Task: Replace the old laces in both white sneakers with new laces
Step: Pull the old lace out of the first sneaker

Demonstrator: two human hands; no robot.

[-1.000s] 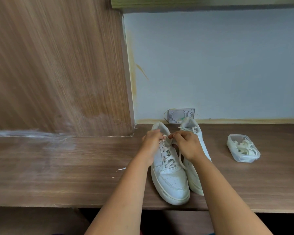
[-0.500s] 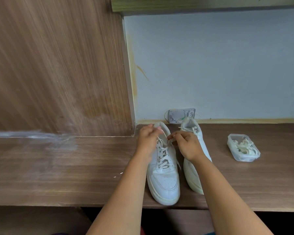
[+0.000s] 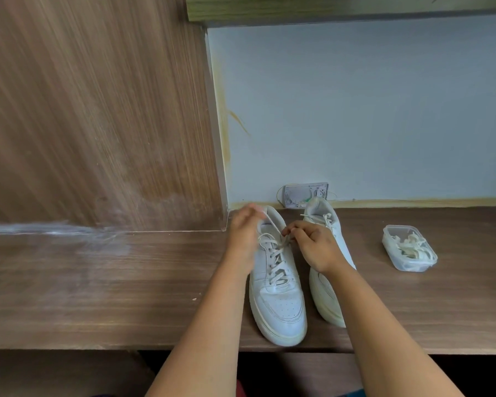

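The left sneaker (image 3: 275,282) is set toe toward the person beside the right sneaker (image 3: 328,265), so the knot is reached from above. One lace (image 3: 271,222) end is pinched by the left hand (image 3: 244,236) and drawn outward, apparently to undo it; the crossing at the top eyelets is pinched under the right hand (image 3: 312,245) fingertips. New laces (image 3: 410,246) are kept in a container (image 3: 407,266), well apart from the fingers.

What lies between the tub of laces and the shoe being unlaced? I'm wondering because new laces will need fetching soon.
The second sneaker stands between the clear tub of laces and the near sneaker, with the right hand over it. Bare desk lies around the tub; nothing visible blocks a reach to it.
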